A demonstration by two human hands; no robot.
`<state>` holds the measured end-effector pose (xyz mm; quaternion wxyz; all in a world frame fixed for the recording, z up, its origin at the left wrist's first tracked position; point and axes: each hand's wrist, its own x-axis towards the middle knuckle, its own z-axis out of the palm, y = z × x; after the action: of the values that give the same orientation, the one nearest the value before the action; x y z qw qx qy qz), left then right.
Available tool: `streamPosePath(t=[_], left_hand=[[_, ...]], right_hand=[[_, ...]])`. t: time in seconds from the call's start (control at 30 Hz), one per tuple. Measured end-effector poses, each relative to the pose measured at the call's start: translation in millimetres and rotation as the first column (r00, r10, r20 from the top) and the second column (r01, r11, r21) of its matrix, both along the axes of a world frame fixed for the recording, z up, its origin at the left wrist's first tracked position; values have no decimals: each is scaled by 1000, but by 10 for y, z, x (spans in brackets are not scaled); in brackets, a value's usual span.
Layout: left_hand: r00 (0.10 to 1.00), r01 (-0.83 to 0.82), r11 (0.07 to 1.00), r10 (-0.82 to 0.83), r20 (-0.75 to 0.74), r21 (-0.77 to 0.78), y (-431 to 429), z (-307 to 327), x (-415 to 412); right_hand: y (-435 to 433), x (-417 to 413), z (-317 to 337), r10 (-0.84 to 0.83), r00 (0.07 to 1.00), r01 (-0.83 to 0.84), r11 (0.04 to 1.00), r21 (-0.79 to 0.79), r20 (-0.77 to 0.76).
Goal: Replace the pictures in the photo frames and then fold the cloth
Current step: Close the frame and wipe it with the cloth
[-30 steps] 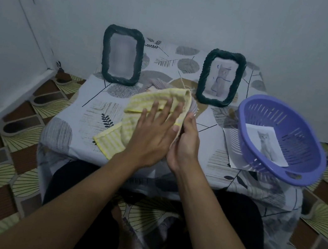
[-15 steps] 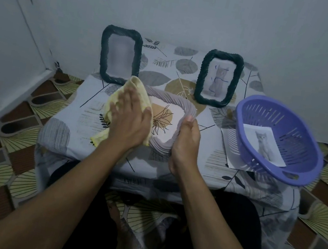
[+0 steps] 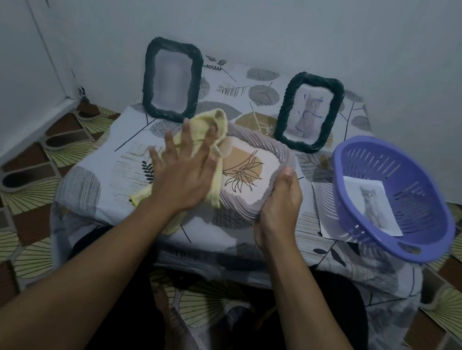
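Note:
A grey braided photo frame (image 3: 262,146) lies flat on the small table, holding a leaf drawing. My right hand (image 3: 280,202) grips its right edge. My left hand (image 3: 184,169) presses a crumpled yellow cloth (image 3: 210,128) against the frame's left side, fingers spread. Two dark green frames stand at the back: the left frame (image 3: 172,79) shows a blurred pale picture, the right frame (image 3: 309,112) shows a cat picture with blue scribbles.
A purple plastic basket (image 3: 402,174) sits tilted at the table's right edge with a cat picture (image 3: 372,204) inside; another sheet (image 3: 319,202) lies under it. The table wears a leaf-patterned cover (image 3: 91,187). Walls close in behind and on the left.
The cloth, which covered the grey frame a second ago, has been swept left off the picture by my left hand. My right hand stays on the frame's right edge.

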<state>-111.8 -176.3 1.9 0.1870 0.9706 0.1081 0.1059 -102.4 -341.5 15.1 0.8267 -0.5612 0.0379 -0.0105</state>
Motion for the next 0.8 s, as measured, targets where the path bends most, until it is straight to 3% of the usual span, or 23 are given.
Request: streamPosePath(t=[0.13,0.23,0.33,0.4,0.47,0.63,0.73,0.8], left_hand=[[997,-56,996,52,-51,-69,-141,163,109],[994,110,991,-110,12,-80,-432,194,35],[947,314,949,-314,61,23,-518,154,-65],[930,362,930,-364,50,59,-405,128,-38],[953,291,953,-296,58,80,-250,121,36],[994,-111,993,111,-21,-46,15,226,180],[991,-135,987,133,-30,-92,-129,254,150],[999,-32,991,31,-15,-130,-324,235,108]], right_hand=[[127,-43,63,-26,1000,26,1000,13,3],[221,-64,56,-18,1000,18,999,-40,14],[222,-72,10,-5,999,7,998,-60,41],[194,-70,-27,18,999,-15,998,-69,50],[173,-93,-30,34,997,-28,996,-83,63],[193,-131,-20,45,997,-40,997,-73,65],[197,-118,4,25,997,-19,997,-70,79],[222,-102,0,16,997,-9,996,-89,79]])
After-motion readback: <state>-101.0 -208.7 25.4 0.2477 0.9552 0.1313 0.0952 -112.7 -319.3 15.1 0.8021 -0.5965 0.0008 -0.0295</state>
